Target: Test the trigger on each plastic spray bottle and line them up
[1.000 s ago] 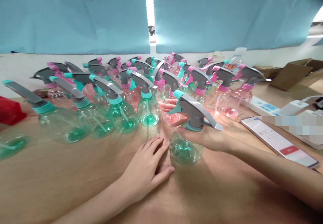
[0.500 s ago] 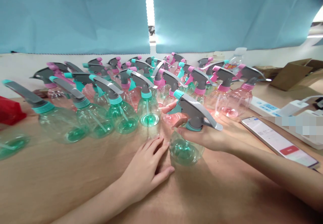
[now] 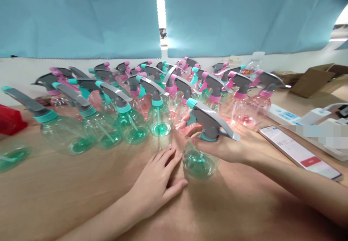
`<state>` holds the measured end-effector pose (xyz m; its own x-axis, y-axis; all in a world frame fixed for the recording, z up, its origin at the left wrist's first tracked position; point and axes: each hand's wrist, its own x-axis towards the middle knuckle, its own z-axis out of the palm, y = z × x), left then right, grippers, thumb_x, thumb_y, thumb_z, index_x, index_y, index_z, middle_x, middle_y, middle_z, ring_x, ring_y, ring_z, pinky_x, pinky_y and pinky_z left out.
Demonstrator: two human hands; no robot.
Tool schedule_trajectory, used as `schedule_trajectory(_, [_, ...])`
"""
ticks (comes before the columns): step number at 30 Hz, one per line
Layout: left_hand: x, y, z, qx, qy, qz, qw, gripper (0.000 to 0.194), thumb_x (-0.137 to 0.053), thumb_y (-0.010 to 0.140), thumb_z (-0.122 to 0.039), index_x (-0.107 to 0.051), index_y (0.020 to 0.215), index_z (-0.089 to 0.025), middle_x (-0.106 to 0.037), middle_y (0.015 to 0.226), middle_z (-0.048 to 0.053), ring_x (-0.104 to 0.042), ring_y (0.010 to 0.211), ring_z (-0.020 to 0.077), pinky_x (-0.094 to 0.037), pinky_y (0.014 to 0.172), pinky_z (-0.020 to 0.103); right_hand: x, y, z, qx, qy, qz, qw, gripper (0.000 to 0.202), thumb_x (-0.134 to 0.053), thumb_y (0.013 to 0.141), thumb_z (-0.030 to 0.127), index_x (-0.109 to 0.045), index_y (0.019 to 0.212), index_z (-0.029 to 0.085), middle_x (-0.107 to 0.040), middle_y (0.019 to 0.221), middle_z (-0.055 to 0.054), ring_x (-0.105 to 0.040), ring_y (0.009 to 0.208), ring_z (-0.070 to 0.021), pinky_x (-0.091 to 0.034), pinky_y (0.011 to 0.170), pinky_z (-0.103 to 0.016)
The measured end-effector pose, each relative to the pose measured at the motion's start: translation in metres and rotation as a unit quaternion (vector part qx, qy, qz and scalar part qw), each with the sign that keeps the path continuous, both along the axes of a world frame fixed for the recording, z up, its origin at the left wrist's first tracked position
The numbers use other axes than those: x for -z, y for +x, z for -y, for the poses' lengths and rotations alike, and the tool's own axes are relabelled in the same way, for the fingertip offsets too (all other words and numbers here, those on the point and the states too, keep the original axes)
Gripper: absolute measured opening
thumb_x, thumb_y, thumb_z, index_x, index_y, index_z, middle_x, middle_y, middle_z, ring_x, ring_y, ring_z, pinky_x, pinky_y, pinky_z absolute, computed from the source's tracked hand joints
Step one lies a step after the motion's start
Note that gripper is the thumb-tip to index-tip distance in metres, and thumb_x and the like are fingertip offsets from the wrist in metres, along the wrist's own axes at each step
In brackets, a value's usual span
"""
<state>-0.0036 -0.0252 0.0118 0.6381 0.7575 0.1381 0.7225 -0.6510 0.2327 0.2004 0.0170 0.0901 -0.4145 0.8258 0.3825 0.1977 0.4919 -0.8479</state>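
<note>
fingers (image 3: 183, 122) of the right hand (image 3: 221, 149) have drawn in toward the spray head since the earlier frames; now they bend round the neck and turquoise trigger (image 3: 193, 117) of the green spray bottle (image 3: 200, 164), upright on the table (image 3: 67, 186). just left of its base, the left hand (image 3: 154, 175) lies flat, loosely spread, holding nothing. close behind crowd other bottles (image 3: 160, 119), green and pink; rightward, near the forearm, lies a phone (image 3: 296, 152).

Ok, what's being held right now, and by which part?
The right hand holds the nearest green spray bottle by its neck, fingers at the trigger. The left hand holds nothing.
</note>
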Motion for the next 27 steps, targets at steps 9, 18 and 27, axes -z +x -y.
schedule_trajectory(9, [0.002,-0.001,0.000,-0.001,0.005,0.001,1.000,0.054,-0.051,0.094,-0.048,-0.045,0.138,-0.018,-0.044,0.144,0.016,-0.039,0.132,0.0334,-0.037,0.104,0.052,0.008,0.005,0.000,-0.019,-0.006,-0.038,0.999,0.018,-0.054,0.070,0.015,-0.050,0.085,0.024,-0.058,0.081,0.002,-0.063,0.074,-0.0139,-0.053,0.064,-0.028])
schedule_trajectory(18, [-0.001,0.000,-0.001,-0.004,0.004,-0.014,1.000,0.054,-0.052,0.093,-0.047,-0.047,0.136,-0.015,-0.045,0.144,0.017,-0.039,0.132,0.0338,-0.037,0.104,0.052,0.004,0.006,-0.003,-0.029,0.007,0.002,1.000,0.022,-0.050,0.068,0.013,-0.055,0.086,0.025,-0.065,0.086,0.000,-0.065,0.077,-0.0169,-0.053,0.068,-0.033])
schedule_trajectory(27, [-0.001,0.000,0.000,0.000,-0.003,-0.007,1.000,0.054,-0.052,0.094,-0.045,-0.046,0.137,-0.014,-0.043,0.144,0.018,-0.038,0.133,0.0346,-0.036,0.104,0.053,0.019,0.008,-0.005,-0.028,0.011,-0.015,0.999,0.037,-0.052,0.074,0.012,-0.062,0.106,0.029,-0.069,0.084,0.000,-0.068,0.087,-0.0197,-0.057,0.073,-0.035])
